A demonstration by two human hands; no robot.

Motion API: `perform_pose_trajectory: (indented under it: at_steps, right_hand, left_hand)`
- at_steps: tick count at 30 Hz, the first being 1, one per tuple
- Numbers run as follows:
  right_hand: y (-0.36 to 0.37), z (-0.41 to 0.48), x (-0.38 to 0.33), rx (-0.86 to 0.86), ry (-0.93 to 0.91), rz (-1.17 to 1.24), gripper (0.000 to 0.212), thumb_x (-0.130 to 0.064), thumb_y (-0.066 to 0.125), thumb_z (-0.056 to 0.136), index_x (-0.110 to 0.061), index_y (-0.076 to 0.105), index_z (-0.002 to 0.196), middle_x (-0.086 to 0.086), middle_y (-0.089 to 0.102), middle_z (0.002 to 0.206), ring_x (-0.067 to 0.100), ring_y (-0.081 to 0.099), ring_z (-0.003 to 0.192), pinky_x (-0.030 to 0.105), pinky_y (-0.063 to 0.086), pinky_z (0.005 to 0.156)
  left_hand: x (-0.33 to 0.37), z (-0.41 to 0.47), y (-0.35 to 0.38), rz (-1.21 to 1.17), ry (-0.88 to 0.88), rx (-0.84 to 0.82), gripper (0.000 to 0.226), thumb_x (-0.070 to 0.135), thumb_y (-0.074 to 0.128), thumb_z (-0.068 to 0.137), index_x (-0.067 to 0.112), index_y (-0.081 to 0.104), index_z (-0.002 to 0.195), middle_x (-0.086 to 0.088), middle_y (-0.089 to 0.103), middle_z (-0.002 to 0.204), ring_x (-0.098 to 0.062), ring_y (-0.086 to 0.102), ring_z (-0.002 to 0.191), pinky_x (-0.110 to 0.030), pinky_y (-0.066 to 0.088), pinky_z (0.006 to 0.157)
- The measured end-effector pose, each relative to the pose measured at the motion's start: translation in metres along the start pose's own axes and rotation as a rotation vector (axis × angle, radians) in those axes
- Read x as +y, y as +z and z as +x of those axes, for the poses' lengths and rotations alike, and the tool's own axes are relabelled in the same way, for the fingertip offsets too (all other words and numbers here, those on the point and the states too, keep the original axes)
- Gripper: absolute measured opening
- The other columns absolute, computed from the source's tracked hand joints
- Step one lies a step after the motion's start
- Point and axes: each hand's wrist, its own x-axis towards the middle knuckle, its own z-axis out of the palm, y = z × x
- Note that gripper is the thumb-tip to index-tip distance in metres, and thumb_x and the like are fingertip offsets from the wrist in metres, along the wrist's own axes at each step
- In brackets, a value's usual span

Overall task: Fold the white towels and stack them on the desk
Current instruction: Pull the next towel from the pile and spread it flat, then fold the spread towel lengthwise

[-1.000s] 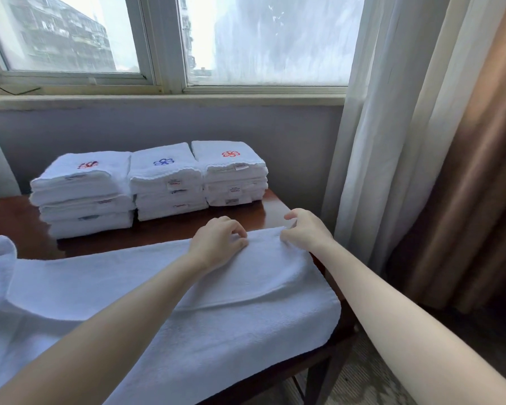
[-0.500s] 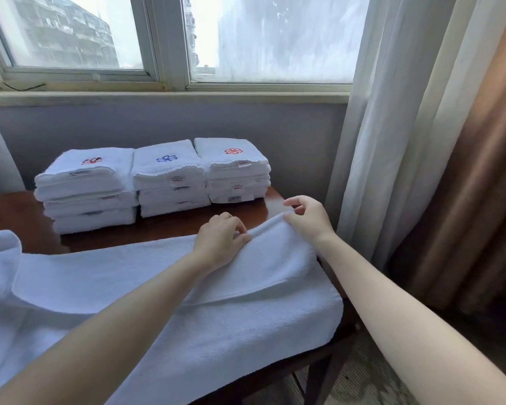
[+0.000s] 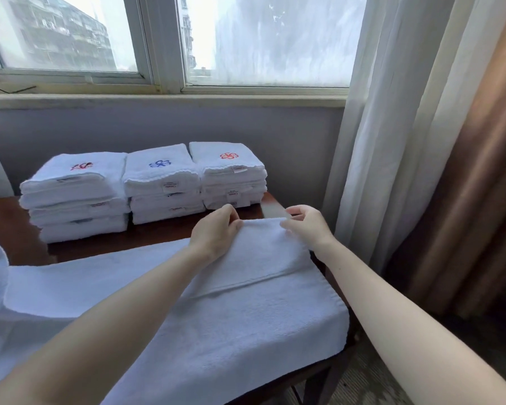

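Stacks [image 3: 146,185]: three piles of folded white towels, side by side at the back of the bench [image 3: 9,226].
Left hand [image 3: 214,235]: grip closed, pinching the far hem of the open towel [image 3: 246,311].
Towel: spread along the bench front, near side draped over the edge.
Right hand [image 3: 307,226]: grip pinching the same hem's right corner.
Change: a second ago the hem lay flat; now it is raised.
Meaning: probably the next fold starting; this towel is not yet stacked.
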Motion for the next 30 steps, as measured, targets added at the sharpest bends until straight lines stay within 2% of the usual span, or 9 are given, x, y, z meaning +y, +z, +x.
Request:
perform_pose_trajectory:
  at_steps: [2,6,11,14,16,18,20,24,30]
  right_hand:
    - [-0.001,-0.002,0.006,-0.060,0.005,-0.101,0.046,-0.003,0.061,0.083,-0.016,0.058,0.126,-0.002,0.060,0.101,0.015,0.061,0.085,0.024,0.048,0.069]
    - [-0.004,-0.002,0.006,0.049,-0.125,-0.269,0.045,0.002,0.050,0.085,-0.018,0.063,0.123,0.006,0.061,0.113,0.018,0.057,0.091,0.022,0.042,0.066]
    - [0.006,-0.015,-0.003,0.070,-0.226,-0.821,0.041,-0.014,0.049,0.091,-0.025,0.060,0.129,0.001,0.049,0.134,0.025,0.046,0.122,0.035,0.041,0.096]
    - [0.024,-0.032,-0.010,0.019,-0.348,-0.699,0.046,-0.015,0.046,0.093,-0.025,0.056,0.136,-0.003,0.053,0.141,0.022,0.042,0.132,0.034,0.038,0.104]
    - [0.045,-0.044,-0.010,-0.134,-0.333,-0.697,0.049,-0.021,0.041,0.098,-0.023,0.043,0.146,-0.001,0.043,0.151,0.021,0.033,0.141,0.039,0.029,0.114]
    - [0.068,-0.054,-0.005,-0.248,-0.295,-0.856,0.052,-0.035,0.031,0.102,-0.026,0.026,0.153,0.003,0.022,0.161,0.026,0.015,0.149,0.050,0.006,0.119]
    - [0.080,-0.054,-0.001,-0.282,-0.256,-0.939,0.054,-0.045,0.022,0.103,-0.033,0.017,0.155,0.002,0.006,0.165,0.030,-0.002,0.151,0.058,-0.008,0.117]
    - [0.079,-0.038,0.001,-0.293,-0.268,-0.961,0.056,-0.052,0.019,0.101,-0.039,0.013,0.155,-0.002,0.000,0.166,0.026,-0.008,0.152,0.057,-0.012,0.117]
    - [0.062,-0.011,0.006,-0.280,-0.264,-0.987,0.060,-0.060,0.019,0.097,-0.042,0.014,0.154,-0.005,0.001,0.166,0.023,-0.005,0.152,0.056,-0.010,0.118]
  left_hand:
    - [-0.002,-0.001,0.008,0.014,-0.017,-0.010,0.011,0.033,0.052,0.098,0.023,0.054,0.095,0.004,0.063,0.099,-0.023,0.058,0.093,-0.035,0.040,0.072]
    - [0.003,0.001,0.013,0.020,-0.018,0.005,0.009,0.031,0.052,0.098,0.022,0.055,0.095,0.000,0.064,0.103,-0.026,0.059,0.096,-0.035,0.040,0.072]
    - [0.011,-0.003,0.008,0.112,0.088,0.053,0.018,0.024,0.056,0.095,0.022,0.063,0.112,0.001,0.061,0.111,-0.023,0.054,0.108,-0.037,0.043,0.086]
    - [0.007,-0.012,-0.005,0.084,0.130,0.017,0.022,0.022,0.057,0.094,0.025,0.067,0.114,0.003,0.061,0.117,-0.021,0.054,0.112,-0.038,0.045,0.088]
    - [-0.001,-0.024,-0.014,0.132,0.131,-0.085,0.026,0.025,0.055,0.095,0.029,0.067,0.117,0.005,0.059,0.123,-0.019,0.053,0.117,-0.037,0.046,0.090]
    - [-0.013,-0.038,-0.021,0.191,0.148,-0.144,0.031,0.030,0.052,0.097,0.031,0.063,0.125,0.008,0.057,0.132,-0.018,0.051,0.125,-0.036,0.045,0.096]
    - [-0.028,-0.051,-0.026,0.264,0.166,-0.200,0.038,0.034,0.044,0.101,0.030,0.054,0.138,0.006,0.048,0.148,-0.019,0.040,0.139,-0.034,0.036,0.107]
    - [-0.045,-0.055,-0.026,0.314,0.102,-0.382,0.051,0.042,0.025,0.106,0.031,0.022,0.156,0.004,0.010,0.165,-0.019,0.006,0.152,-0.040,0.007,0.122]
    - [-0.038,-0.038,-0.011,0.331,0.087,-0.387,0.053,0.045,0.017,0.105,0.033,0.013,0.157,0.003,0.002,0.166,-0.019,0.000,0.153,-0.042,0.000,0.121]
